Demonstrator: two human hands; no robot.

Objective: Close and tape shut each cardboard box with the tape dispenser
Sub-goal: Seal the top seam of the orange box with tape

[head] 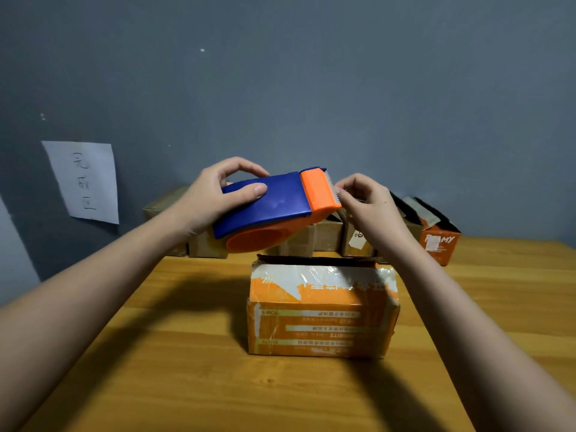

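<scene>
Left hand (pixel 215 194) grips dispenser (pixel 274 207) above box (pixel 321 310); right hand (pixel 367 198) pinches tape end (pixel 337 192) at the blade.

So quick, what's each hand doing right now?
Left hand: grips the tape dispenser, held above the orange box.
Right hand: fingers pinch at the tape end by the dispenser's cutter.

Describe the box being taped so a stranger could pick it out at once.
On the wooden table, look just below both hands and the tape dispenser. The orange box stands alone at the near middle, unlike the mostly brown boxes along the wall.
</scene>
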